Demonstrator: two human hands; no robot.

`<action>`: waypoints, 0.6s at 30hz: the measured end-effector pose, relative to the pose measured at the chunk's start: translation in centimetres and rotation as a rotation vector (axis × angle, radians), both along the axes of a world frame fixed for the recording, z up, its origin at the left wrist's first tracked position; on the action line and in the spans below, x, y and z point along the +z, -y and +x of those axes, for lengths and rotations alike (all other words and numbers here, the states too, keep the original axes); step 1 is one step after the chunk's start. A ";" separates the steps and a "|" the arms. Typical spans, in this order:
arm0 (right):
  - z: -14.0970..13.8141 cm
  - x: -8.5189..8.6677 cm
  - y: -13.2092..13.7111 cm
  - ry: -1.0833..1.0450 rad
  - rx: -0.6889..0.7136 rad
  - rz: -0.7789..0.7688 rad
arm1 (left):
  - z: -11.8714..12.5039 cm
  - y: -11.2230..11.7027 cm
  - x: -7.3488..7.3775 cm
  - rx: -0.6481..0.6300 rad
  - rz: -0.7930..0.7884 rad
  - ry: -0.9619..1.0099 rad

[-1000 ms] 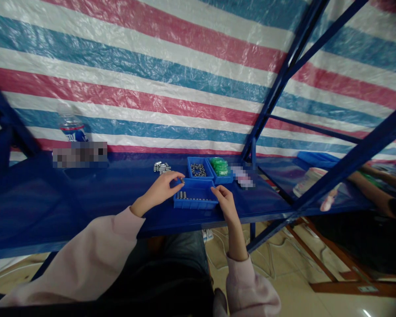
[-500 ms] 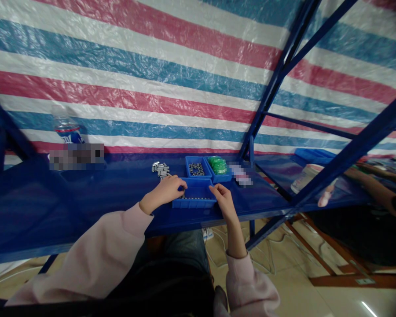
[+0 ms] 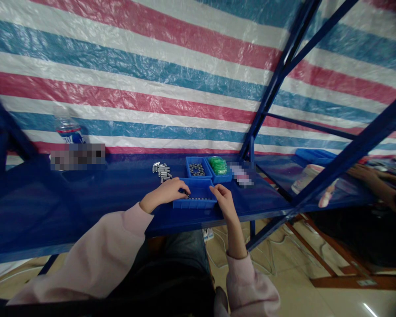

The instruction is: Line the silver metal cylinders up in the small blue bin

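Note:
A shallow blue tray [image 3: 194, 203] with small metal cylinders lined along its front sits near the bench's front edge. My left hand [image 3: 166, 192] reaches into the tray's left side, fingers curled and pinched at the cylinders; what it grips is too small to make out. My right hand [image 3: 222, 199] rests at the tray's right rim with fingers curled, thumb and forefinger pinched together. Behind the tray lies a loose pile of metal cylinders [image 3: 161, 170], a blue bin of dark metal parts [image 3: 197, 169] and a blue bin of green parts [image 3: 219, 167].
The blue bench [image 3: 86, 198] carries a water bottle [image 3: 67, 131] at back left. Blue frame struts [image 3: 346, 154] cross on the right. Another person's arm [image 3: 372, 178] works at a neighbouring bench with a white container [image 3: 305, 178]. A striped tarp hangs behind.
My left hand dropped from above the tray's back left corner down into the tray and pinched at the cylinders. The right hand stayed at the right rim.

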State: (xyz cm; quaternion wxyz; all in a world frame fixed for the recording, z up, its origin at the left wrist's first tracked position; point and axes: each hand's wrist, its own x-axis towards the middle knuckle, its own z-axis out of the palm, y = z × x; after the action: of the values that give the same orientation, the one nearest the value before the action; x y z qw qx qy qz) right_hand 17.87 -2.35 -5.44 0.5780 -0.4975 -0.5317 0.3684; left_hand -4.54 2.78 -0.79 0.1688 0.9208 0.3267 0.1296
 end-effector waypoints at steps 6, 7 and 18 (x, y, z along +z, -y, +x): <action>0.0 -0.2 0.0 -0.005 0.001 0.015 | 0.1 0.3 0.3 -0.003 0.019 -0.012; 0.0 -0.2 0.0 -0.004 -0.001 0.015 | 0.1 0.3 0.3 -0.014 0.023 -0.012; 0.1 -0.3 -0.1 -0.013 0.010 0.021 | 0.0 0.1 0.2 -0.083 0.060 -0.014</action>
State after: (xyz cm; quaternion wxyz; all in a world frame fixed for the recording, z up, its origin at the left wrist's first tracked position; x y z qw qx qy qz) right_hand 17.93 -2.26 -5.72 0.5848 -0.4863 -0.5344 0.3688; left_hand -4.51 2.64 -0.63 0.1440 0.9391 0.2853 0.1260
